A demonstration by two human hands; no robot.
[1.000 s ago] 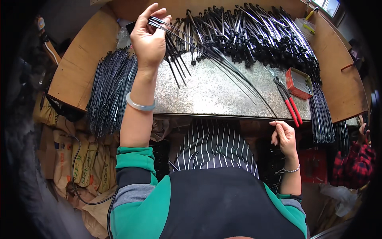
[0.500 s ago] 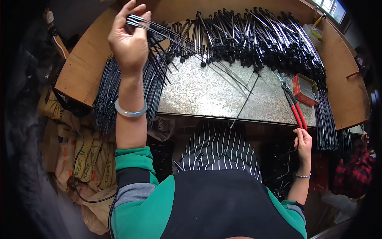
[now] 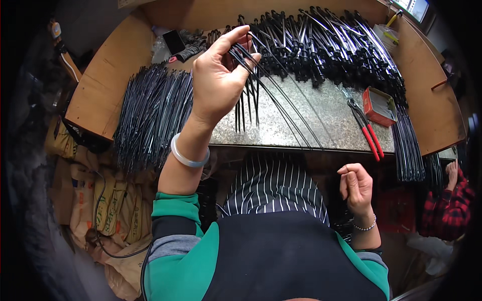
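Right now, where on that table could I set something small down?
The tabletop is bare between the black strands in the left hand and the red-handled pliers, in front of the black rod heap. Crowded: the back, under that heap, and both sides, under the left strand pile and right strand pile.

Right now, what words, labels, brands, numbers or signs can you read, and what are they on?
Sacks at lower left: green and orange lettering, which I won't copy out.
Red open box at right: any print is too small to read.
Bright panel at top right: dark marks, too small to read.
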